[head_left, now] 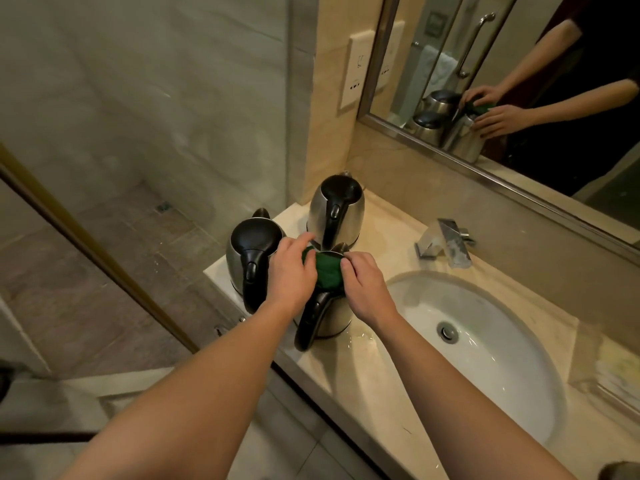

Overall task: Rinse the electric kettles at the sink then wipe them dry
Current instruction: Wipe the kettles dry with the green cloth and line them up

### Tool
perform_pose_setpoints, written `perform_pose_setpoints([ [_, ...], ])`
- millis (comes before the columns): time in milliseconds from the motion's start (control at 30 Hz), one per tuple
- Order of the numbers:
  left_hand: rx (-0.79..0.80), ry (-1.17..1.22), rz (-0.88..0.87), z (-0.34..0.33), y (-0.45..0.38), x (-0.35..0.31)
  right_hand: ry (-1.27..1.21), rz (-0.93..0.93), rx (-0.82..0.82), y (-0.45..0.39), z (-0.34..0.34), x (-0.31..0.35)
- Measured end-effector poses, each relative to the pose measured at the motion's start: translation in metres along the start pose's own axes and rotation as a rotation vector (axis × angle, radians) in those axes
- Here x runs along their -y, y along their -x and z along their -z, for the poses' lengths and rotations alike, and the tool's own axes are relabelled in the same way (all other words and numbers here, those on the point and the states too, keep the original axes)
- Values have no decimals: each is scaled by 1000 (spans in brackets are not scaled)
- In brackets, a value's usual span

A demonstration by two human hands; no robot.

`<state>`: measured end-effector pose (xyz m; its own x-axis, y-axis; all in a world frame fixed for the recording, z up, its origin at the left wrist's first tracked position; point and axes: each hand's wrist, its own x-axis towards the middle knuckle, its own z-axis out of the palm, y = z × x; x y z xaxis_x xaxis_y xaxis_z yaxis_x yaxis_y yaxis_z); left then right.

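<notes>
Hands, left [290,271] and right [364,280], each grip the green cloth [328,274] atop the nearest kettle [333,315].

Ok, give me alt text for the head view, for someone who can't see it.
Both hands, left hand and right hand, hold a green cloth at the open top of the nearest kettle on a counter beside a sink. Two more kettles, lids closed, stand behind it, the left kettle and back kettle.

3 steel kettles [336,209] upright on counter; nearest [332,317] has green cloth [327,273] stuffed in (lid open).
</notes>
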<state>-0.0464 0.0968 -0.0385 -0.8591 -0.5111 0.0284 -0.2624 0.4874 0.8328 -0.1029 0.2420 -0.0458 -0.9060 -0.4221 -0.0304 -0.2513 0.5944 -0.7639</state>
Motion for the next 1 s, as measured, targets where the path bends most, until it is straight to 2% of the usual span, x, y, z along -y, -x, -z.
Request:
perform_pose_setpoints([
  [67, -18, 46, 34, 2, 0, 2, 3, -14, 4, 1, -2, 1],
  [233, 128, 244, 156, -8, 17, 11, 8, -55, -5, 2, -5, -2],
  [400, 64, 291, 212, -21, 21, 4, 12, -63, -7, 3, -4, -4],
  [567, -9, 276, 255, -50, 32, -10, -164, -142, -96, 4, 8, -6],
  [667, -40, 328, 272, -65, 40, -25, -179, -189, -136, 4, 22, -10],
  [867, -131, 381, 270, -48, 28, -4, -22, -189, -96, 2, 28, -16],
  [933, -132, 356, 286, -45, 21, 3, 61, -208, -68, 0, 21, -11],
  [1000, -113, 432, 303, -48, 19, 3, 134, -234, -75, -1, 14, -7],
])
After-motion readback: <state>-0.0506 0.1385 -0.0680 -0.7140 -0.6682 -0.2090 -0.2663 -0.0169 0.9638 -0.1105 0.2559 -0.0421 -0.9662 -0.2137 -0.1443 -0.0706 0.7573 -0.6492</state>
